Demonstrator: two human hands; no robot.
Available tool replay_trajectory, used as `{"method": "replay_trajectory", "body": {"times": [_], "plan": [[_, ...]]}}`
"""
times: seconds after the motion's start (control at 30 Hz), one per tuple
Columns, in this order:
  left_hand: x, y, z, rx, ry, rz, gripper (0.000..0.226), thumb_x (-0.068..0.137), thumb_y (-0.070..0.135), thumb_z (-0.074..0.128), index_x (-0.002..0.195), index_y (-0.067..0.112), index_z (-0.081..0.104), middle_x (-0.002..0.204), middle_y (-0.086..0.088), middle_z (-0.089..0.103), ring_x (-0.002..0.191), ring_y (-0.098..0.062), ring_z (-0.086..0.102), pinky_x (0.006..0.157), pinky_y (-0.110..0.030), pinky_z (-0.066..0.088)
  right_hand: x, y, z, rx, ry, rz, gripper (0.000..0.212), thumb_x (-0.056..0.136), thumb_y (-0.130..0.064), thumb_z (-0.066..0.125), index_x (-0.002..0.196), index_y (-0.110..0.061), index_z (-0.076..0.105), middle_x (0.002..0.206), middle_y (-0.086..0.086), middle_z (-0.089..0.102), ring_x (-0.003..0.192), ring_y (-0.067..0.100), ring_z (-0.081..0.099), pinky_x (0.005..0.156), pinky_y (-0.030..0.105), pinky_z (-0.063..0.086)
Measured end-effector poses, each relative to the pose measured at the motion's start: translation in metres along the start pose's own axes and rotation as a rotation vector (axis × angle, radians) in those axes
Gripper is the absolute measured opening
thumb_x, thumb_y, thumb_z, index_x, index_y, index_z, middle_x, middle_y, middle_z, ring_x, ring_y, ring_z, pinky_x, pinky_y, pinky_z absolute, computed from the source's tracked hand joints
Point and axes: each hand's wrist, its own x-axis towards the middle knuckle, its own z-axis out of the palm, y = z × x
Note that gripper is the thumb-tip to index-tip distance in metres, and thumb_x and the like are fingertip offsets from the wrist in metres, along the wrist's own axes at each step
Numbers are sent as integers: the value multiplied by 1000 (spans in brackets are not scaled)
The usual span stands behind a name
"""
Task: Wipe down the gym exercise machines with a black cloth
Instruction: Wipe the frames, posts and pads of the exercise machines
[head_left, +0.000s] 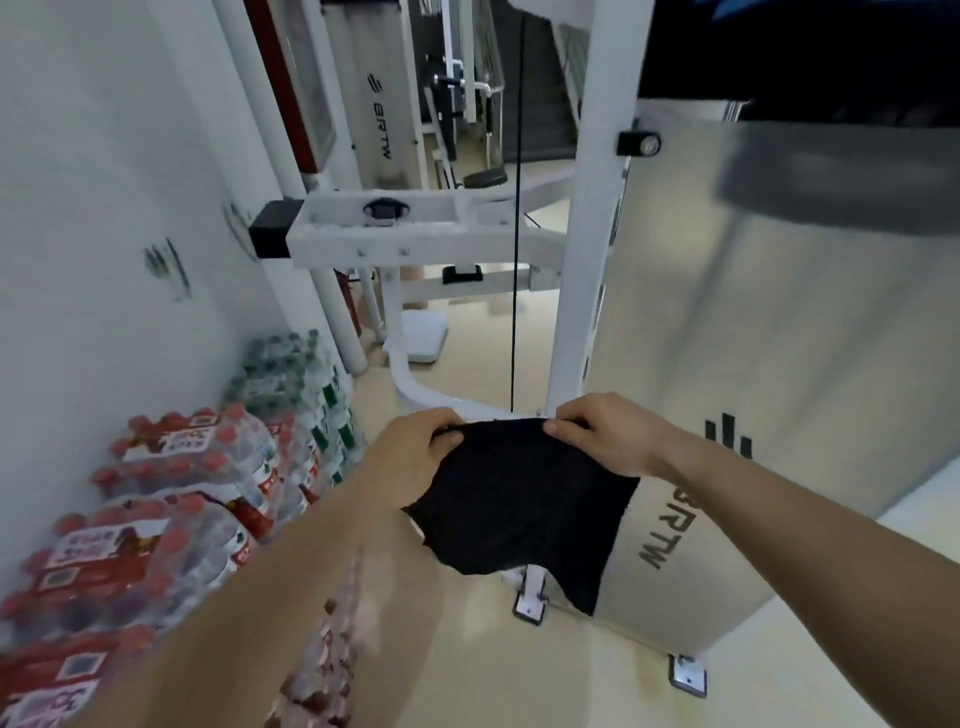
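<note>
Black cloth: held up in the air by its top edge, spread out, hanging down in front of the bottom of the white post.
Left hand: pinches the top left corner of the cloth, thumb in front, fingers curled.
Right hand: pinches the top right corner, fingers curled over the edge.
White post: stands tall just behind the cloth.
Silver cover: big and shiny, right of the post, marked BRTW; low corner of the cloth hangs in front of it.
Black cable: thin, runs straight down just left of the post.
White arm: sticks out left from the post, higher up, black cap on its end.
Bottle packs: piled on the floor by the wall at left, red caps on the near ones.
</note>
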Motion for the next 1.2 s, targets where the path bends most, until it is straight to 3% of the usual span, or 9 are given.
{"method": "replay_trajectory", "body": {"times": [0.23,0.37,0.47,0.6,0.73,0.87,0.97,1.07,1.2], "plan": [[54,65,-68,-129,188,44,2,91,24,71,90,25,71,89,12,69,87,1,61,70,-3,40,7,-6,-88,34,259,-29,44,100,-49,44,68,-22,57,68,-4,59,66,13,55,64,32,42],[85,84,-102,-252,233,115,7,89,27,74,92,22,75,93,5,74,95,-7,66,84,-19,45,13,-22,-126,-108,417,-13,37,101,-46,43,80,-23,63,78,-5,65,77,17,59,71,37,50],[114,94,-129,-267,183,206,4,90,28,73,86,28,74,86,9,74,88,-7,68,82,-25,47,18,-38,-155,-149,577,27,29,99,-49,46,87,-29,63,84,-8,66,79,16,60,70,37,52],[152,107,-172,-329,86,361,15,99,17,60,93,23,72,80,13,71,80,-5,66,79,-24,49,27,-62,-190,-193,742,31,23,97,-51,49,92,-33,62,84,-13,64,79,10,60,65,34,51],[190,127,-210,-410,59,434,22,105,15,48,97,18,68,79,4,68,78,-17,63,73,-41,53,39,-88,-220,-332,934,54,33,91,-64,50,93,-32,58,78,-13,62,71,8,58,59,30,46],[216,176,-232,-514,192,508,19,104,30,49,93,26,62,81,9,61,74,-6,58,68,-26,46,55,-113,-250,-543,1237,127,32,98,-53,47,94,-24,58,74,-12,55,68,15,55,56,31,36],[229,213,-247,-343,382,724,30,94,51,61,106,25,53,92,16,57,83,4,54,72,-13,41,61,-131,-285,-621,1401,187,36,98,-53,46,99,-19,58,81,-7,58,73,19,55,61,31,32],[250,245,-263,-254,604,845,43,96,53,54,117,16,49,102,7,56,86,-8,53,73,-23,41,63,-144,-326,-670,1464,238,45,96,-60,46,108,-17,55,88,-6,56,76,19,50,65,31,32],[287,282,-282,-251,747,790,38,102,41,42,125,11,49,116,-2,58,100,-14,54,80,-31,39,69,-143,-373,-858,1489,270,45,100,-55,38,112,-13,50,102,5,64,86,30,59,64,34,32]]}}
